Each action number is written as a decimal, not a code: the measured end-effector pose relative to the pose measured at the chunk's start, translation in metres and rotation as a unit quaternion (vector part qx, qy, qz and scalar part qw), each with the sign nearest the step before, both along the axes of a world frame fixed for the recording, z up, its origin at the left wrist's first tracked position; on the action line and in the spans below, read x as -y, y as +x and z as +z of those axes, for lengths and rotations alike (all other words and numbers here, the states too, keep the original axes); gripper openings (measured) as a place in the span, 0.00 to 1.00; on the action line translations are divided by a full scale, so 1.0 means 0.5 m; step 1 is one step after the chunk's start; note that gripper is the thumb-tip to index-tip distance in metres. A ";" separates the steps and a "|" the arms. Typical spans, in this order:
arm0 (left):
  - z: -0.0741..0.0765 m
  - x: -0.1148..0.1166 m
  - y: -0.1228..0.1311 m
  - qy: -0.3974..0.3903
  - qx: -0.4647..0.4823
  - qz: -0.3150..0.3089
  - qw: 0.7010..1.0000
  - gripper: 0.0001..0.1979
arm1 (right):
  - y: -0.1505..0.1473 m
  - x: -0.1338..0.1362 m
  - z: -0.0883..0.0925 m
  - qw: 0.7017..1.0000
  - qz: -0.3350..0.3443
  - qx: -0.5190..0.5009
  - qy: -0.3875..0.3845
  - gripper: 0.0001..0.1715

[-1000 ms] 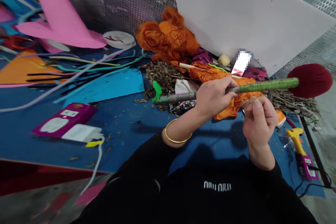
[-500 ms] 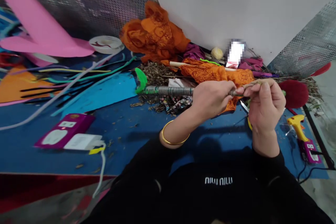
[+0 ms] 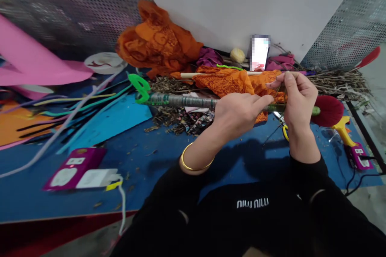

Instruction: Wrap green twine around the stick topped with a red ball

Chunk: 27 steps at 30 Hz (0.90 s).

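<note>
1. Head view: the left hand (image 3: pixel 237 110) closes around a ridged, tightly wrapped rod (image 3: pixel 193 101), above the blue desk (image 3: pixel 144 156).
2. The right hand (image 3: pixel 298 96) pinches narrowly; anything held is too small to identify.
3. A rounded dark-red bulb (image 3: pixel 330 111) tips the rod.
4. Behind: crumpled orange cloth (image 3: pixel 169 40), perforated metal (image 3: pixel 60 0).

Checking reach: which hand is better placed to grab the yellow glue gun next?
Likely the right hand: though pinched shut, it is nearer the glue gun. The left hand is farther, gripping the wrapped stick.
</note>
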<state>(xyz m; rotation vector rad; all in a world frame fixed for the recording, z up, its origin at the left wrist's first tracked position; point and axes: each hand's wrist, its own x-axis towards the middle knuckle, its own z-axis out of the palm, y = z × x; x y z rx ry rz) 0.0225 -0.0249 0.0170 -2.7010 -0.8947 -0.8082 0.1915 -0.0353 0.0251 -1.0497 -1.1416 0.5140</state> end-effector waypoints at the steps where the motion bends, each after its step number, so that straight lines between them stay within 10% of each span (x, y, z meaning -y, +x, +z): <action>1: -0.001 0.000 0.000 0.014 -0.006 -0.006 1.000 0.20 | 0.001 -0.001 -0.001 1.000 0.002 -0.002 -0.005 0.19; 17: 0.000 -0.021 -0.024 0.011 0.028 -0.014 0.999 0.18 | 0.027 0.014 0.016 0.996 0.084 0.007 -0.037 0.21; 27: 0.041 -0.073 -0.148 -0.084 0.126 0.095 0.984 0.17 | 0.206 0.049 0.074 0.998 0.021 -0.045 -0.039 0.11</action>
